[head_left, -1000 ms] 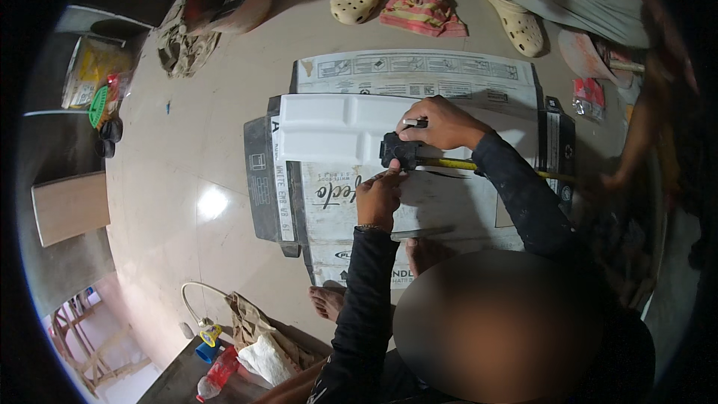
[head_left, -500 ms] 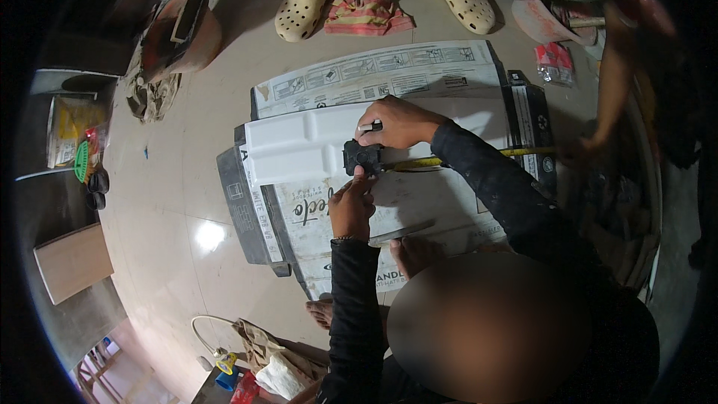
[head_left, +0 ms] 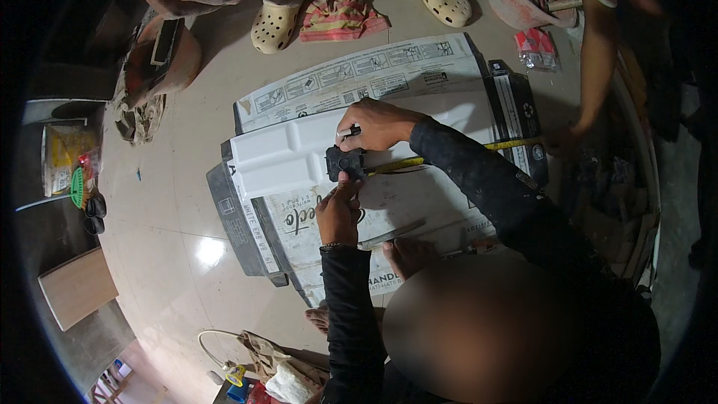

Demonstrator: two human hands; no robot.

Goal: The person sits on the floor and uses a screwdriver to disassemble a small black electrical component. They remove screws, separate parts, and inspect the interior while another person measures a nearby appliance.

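Note:
My left hand [head_left: 339, 211] grips the near edge of a black tape measure [head_left: 346, 162], thumb on its case. The yellow tape blade [head_left: 404, 165] runs right from it, passing under my right forearm. My right hand [head_left: 378, 124] curls just beyond the case, holding a short white-and-black pen or marker [head_left: 348, 133]. Beneath lies a white moulded panel [head_left: 273, 151] with shallow recesses, on a flattened printed cardboard box [head_left: 314, 258]. At the blade's far right end, a co-worker's hand [head_left: 565, 140] is dim and partly in shadow.
Across from me, a person's cream clogs [head_left: 274, 28] flank a pink striped cloth [head_left: 340, 15]. A red-and-clear packet [head_left: 535, 49] lies far right. A dusty tub [head_left: 164, 67] stands far left. A tan bag [head_left: 263, 352] sits near left; a wooden board [head_left: 78, 288] is at left.
The whole view has shifted, so the panel and box appear slightly further left and tilted. The person opposite now shows a hand at upper left. My hands keep their holds.

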